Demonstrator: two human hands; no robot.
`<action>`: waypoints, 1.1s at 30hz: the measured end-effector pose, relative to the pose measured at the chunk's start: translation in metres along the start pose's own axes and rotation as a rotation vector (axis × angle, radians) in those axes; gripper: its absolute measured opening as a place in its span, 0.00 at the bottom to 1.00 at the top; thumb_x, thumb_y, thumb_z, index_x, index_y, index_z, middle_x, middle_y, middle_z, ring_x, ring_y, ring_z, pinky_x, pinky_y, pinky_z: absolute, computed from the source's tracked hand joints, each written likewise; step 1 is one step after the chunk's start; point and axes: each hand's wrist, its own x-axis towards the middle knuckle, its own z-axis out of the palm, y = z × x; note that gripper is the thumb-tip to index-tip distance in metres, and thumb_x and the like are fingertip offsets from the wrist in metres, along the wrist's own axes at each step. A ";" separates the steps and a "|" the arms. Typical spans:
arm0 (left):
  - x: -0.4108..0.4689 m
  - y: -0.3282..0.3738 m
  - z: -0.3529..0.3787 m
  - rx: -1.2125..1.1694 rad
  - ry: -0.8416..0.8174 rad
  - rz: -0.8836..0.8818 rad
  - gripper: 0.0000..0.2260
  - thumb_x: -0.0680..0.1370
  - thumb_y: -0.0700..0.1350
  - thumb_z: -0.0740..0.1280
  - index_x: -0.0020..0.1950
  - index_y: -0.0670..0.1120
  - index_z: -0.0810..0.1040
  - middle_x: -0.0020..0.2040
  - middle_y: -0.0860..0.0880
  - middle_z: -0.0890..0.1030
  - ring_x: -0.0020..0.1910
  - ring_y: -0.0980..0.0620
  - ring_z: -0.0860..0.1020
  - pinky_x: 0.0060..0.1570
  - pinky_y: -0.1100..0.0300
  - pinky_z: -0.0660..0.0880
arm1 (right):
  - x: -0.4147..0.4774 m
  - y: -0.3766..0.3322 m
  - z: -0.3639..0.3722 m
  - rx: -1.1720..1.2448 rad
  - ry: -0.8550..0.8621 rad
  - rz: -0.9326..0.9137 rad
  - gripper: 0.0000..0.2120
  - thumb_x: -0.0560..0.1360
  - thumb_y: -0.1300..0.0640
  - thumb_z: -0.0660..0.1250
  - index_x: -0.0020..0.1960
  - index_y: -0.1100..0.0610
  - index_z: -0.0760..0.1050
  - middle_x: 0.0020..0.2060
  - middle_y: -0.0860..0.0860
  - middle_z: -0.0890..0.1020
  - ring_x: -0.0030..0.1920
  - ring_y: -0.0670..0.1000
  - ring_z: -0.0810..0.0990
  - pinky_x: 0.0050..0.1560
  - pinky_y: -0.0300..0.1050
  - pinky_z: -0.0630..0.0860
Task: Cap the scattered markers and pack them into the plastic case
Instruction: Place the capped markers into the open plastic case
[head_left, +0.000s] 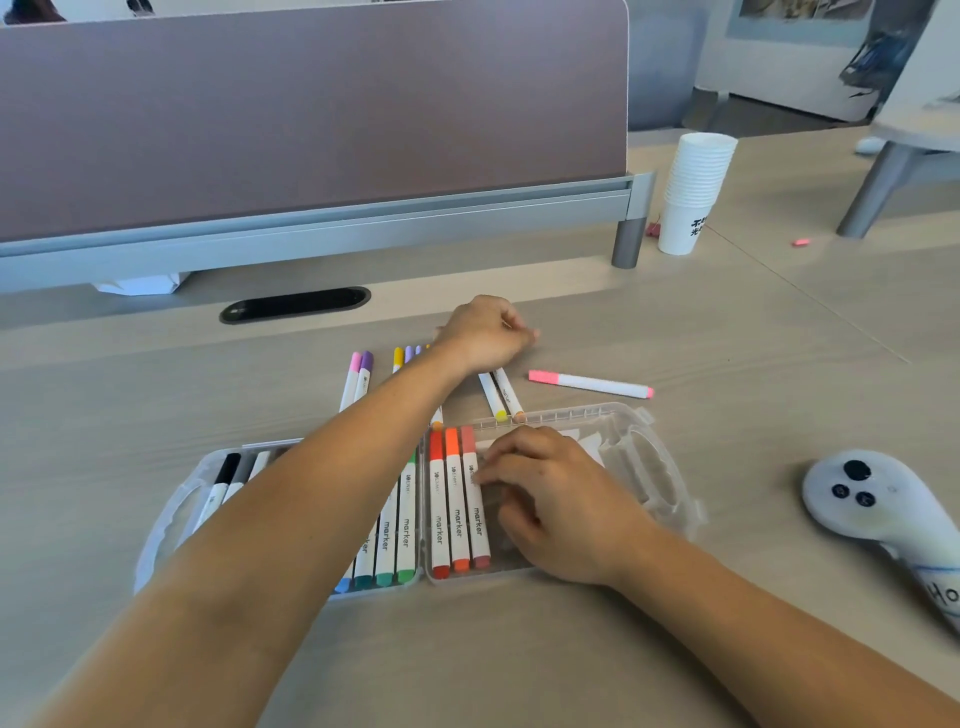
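The left hand reaches across the open case to the far side, its fingers curled low on the worktop; whether it pinches anything I cannot tell. Two white markers run out from under it, long axes pointing back at the case, yellow and orange ends just beside the far rim. The pink marker lies crosswise to the right of this hand, which looks nearer to it than the right hand. The right hand rests inside the right half, fingertips touching the red-orange row. The case is clear plastic, laid flat, with room left.
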 end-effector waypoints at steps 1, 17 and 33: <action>0.000 0.001 0.001 0.063 -0.019 0.042 0.03 0.74 0.52 0.71 0.46 0.56 0.79 0.50 0.58 0.80 0.58 0.52 0.77 0.61 0.55 0.70 | 0.000 0.000 0.000 -0.002 -0.003 0.000 0.24 0.73 0.48 0.52 0.57 0.53 0.82 0.55 0.49 0.80 0.57 0.51 0.76 0.59 0.52 0.76; -0.017 0.025 0.029 0.309 -0.257 0.304 0.13 0.66 0.69 0.68 0.45 0.66 0.81 0.56 0.56 0.77 0.63 0.49 0.64 0.60 0.49 0.64 | 0.000 -0.002 -0.003 -0.015 -0.040 0.001 0.25 0.73 0.47 0.52 0.58 0.53 0.81 0.58 0.50 0.80 0.59 0.51 0.76 0.60 0.51 0.75; -0.042 -0.005 -0.039 -0.125 -0.188 0.301 0.06 0.71 0.41 0.77 0.46 0.49 0.85 0.41 0.51 0.84 0.38 0.59 0.77 0.44 0.62 0.75 | 0.000 0.001 0.000 0.032 0.436 -0.015 0.15 0.72 0.55 0.60 0.52 0.57 0.81 0.53 0.51 0.78 0.55 0.54 0.77 0.54 0.53 0.77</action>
